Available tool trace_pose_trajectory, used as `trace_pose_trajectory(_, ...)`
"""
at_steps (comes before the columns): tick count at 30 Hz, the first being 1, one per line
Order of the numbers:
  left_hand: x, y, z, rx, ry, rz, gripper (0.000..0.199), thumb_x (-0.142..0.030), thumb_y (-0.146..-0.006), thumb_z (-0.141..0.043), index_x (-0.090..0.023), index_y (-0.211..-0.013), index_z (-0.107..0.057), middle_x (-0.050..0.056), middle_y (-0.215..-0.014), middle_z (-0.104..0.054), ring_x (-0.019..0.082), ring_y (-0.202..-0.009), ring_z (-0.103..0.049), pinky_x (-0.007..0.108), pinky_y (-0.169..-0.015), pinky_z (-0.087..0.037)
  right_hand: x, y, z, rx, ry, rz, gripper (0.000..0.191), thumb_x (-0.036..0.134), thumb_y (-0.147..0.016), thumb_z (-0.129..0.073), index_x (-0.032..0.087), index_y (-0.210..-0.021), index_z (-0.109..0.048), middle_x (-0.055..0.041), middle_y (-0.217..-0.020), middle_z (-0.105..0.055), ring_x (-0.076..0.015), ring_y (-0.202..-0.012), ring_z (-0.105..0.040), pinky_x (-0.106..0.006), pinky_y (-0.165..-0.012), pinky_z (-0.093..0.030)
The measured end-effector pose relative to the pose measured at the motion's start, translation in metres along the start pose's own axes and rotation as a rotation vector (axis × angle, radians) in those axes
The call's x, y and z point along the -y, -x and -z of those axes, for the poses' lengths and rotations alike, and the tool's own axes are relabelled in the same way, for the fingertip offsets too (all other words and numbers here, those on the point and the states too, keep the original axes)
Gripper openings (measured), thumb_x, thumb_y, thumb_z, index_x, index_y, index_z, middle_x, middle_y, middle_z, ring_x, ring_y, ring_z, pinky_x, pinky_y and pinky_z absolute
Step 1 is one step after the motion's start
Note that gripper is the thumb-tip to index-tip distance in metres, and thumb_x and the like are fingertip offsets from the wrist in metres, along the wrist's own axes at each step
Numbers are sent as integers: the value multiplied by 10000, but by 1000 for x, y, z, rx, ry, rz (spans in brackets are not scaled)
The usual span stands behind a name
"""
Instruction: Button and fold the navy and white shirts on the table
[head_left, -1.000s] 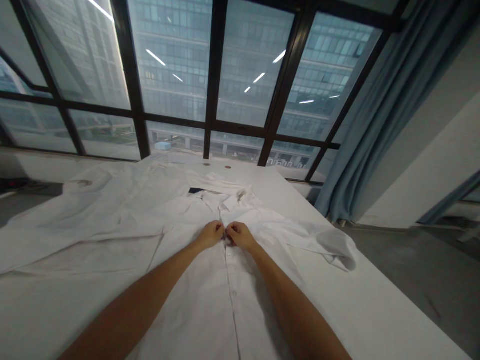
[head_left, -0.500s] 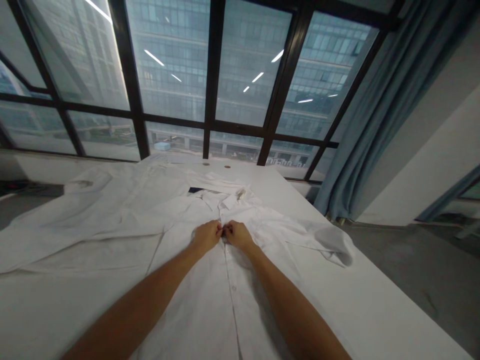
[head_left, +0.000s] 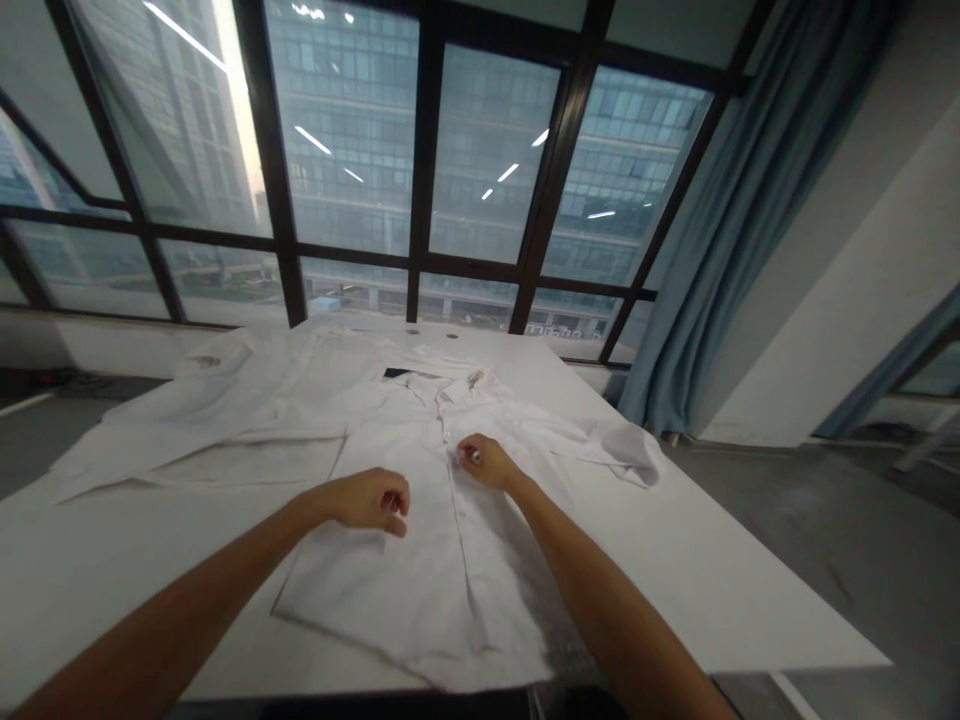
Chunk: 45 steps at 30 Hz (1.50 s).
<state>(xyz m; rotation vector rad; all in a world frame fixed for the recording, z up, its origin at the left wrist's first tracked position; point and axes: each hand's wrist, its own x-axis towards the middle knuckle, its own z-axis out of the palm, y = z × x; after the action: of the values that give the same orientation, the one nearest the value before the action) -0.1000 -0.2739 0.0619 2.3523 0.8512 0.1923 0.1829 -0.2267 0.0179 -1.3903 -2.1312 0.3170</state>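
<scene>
So from where I'm standing, the big change is the left hand (head_left: 371, 500). Half a second ago both hands were knuckle to knuckle on the placket (head_left: 456, 535) of the white shirt (head_left: 375, 590). Now the left one has pulled off toward the table's left edge and a bit nearer the front, so it's over the shirt's left panel. Its fingers are curled, with a clear gap between them and the thumb, nothing pinched that I can see. Can't tell if it's brushing the cloth.

The right hand (head_left: 486, 462) has stayed up at the placket, just right of it. Its fingers are bent in with the thumb close to the index, but I honestly can't tell if there's fabric between them. A button (head_left: 461, 513) shows below that hand.

The shirt hasn't really gone anywhere: flat on the white table (head_left: 720, 570), collar (head_left: 450, 388) toward the far edge, one sleeve (head_left: 634, 455) reaching toward the right edge. What's new is that the view takes in more of the front, so you now get the hem (head_left: 480, 678) down by the table's near edge, plus the near right corner. More white clothes (head_left: 247, 400) are lying along the left side, same as before.
</scene>
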Motion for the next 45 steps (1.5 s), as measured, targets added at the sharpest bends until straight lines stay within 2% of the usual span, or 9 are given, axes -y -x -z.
trace_pose_trajectory(4, -13, 62, -15, 194, -20, -118, 503, -521, -508, -828, -219, -867, -646, 3, -869, -603, 172, -779, -519, 244, -698, -404, 3, 25, 13, 53, 22, 64, 227, 183, -737, -615, 172, -953, -686, -91, -999, -686, -209, -912, -621, -314, -855, -469)
trace_pose_trajectory(8, -10, 85, -18, 125, -33, -160, 318, -531, -764, -647, -216, -808, -633, 33, -902, -616, 204, -873, -534, 292, -839, -384, 10, 34, 22, 155, -42, 101, 297, 196, -699, -649, 225, -991, -696, -54, -1042, -692, -221, -965, -621, -354, -930, -459)
trace_pose_trajectory(17, 20, 56, 20, -271, 160, 139, 465, -613, -812, -451, -198, -603, -476, -18, -600, -465, 157, -620, -477, 244, -606, -366, -19, 96, 101, 252, 83, -53, 626, -9, -573, -491, 207, -1130, -681, -101, -1248, -616, -236, -1195, -536, -365, -1070, -351)
trace_pose_trajectory(24, 46, 25, 23, -400, 755, 419, 539, -692, -570, -673, -180, -732, -625, 37, -727, -684, 239, -730, -635, 316, -674, -492, -36, 142, 146, 618, -205, -129, 588, 405, -765, -652, 227, -1319, -568, -113, -1505, -358, -270, -1381, -335, -434, -1122, -266)
trace_pose_trajectory(29, 64, 8, 38, -591, 760, 510, 643, -750, -504, -655, -162, -764, -660, 118, -846, -722, 302, -907, -659, 365, -769, -527, -27, 121, 153, 411, -364, -235, 720, 699, -892, -249, 174, -940, -740, -132, -1277, -603, -278, -1286, -462, -439, -1119, -259)
trace_pose_trajectory(31, 68, 12, 43, -652, 589, 446, 687, -752, -540, -628, -156, -878, -676, 136, -983, -712, 300, -966, -644, 366, -817, -515, -26, 119, 154, 463, -306, -203, 669, 731, -839, -359, 185, -923, -737, -123, -1169, -652, -280, -1192, -535, -417, -1077, -320)
trace_pose_trajectory(35, 66, 30, 47, -437, 326, 296, 786, -569, -515, -762, -213, -1196, -599, 117, -1258, -613, 293, -1061, -613, 344, -862, -496, -27, 119, 143, 557, 51, -302, 439, 473, -581, -772, 200, -920, -725, -88, -995, -683, -240, -902, -615, -318, -798, -475)
trace_pose_trajectory(39, 57, 34, 45, -460, 188, 380, 589, -502, -526, -754, -199, -1024, -671, 86, -1085, -691, 303, -1014, -624, 350, -878, -480, -27, 113, 131, 622, 179, -409, 113, 217, -632, -641, 174, -719, -697, -29, -714, -678, -150, -649, -580, -234, -577, -415)
trace_pose_trajectory(45, 52, 38, 58, -363, 587, 380, 500, -555, -562, -749, -189, -895, -685, 62, -935, -736, 288, -907, -667, 344, -798, -519, -20, 109, 130, 777, -27, -494, 175, 313, -658, -640, 168, -756, -640, -15, -666, -658, -114, -544, -572, -202, -501, -400)
